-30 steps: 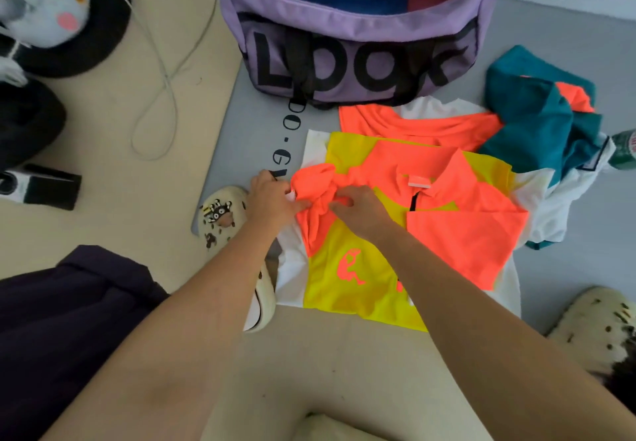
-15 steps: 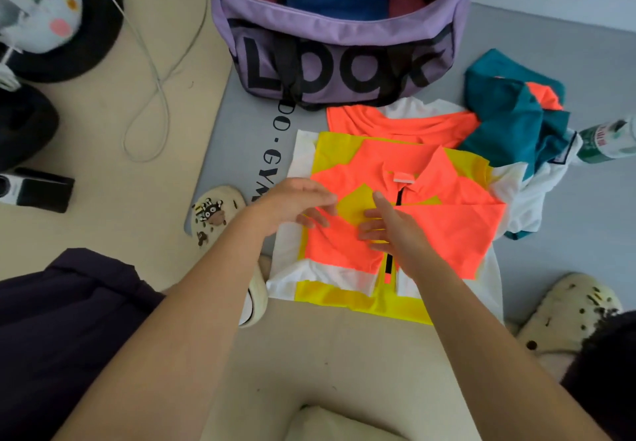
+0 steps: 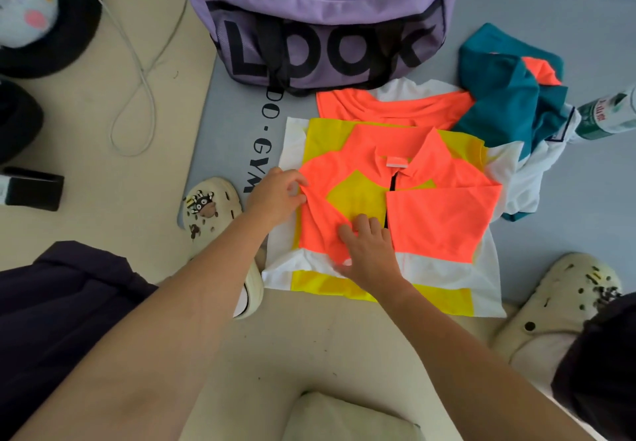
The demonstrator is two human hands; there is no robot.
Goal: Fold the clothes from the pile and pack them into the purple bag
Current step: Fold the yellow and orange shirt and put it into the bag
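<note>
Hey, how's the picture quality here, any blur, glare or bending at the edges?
Head view: soft, even light, no glare; the right hand is slightly smeared at the thumb; the wide lens bows the purple bag and stretches both forearms near the edges.

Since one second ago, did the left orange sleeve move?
Yes. The left orange sleeve, then bunched at the shirt's left edge, now lies folded inward toward the black zipper.

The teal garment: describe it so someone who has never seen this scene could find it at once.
Start at the purple bag at the top of the grey mat. Just right of it, beyond the flat shirt under both hands, lies the teal garment, crumpled and unfolded. It is the only dark blue-green piece, with a small orange patch, beside a green-labelled bottle.
</note>
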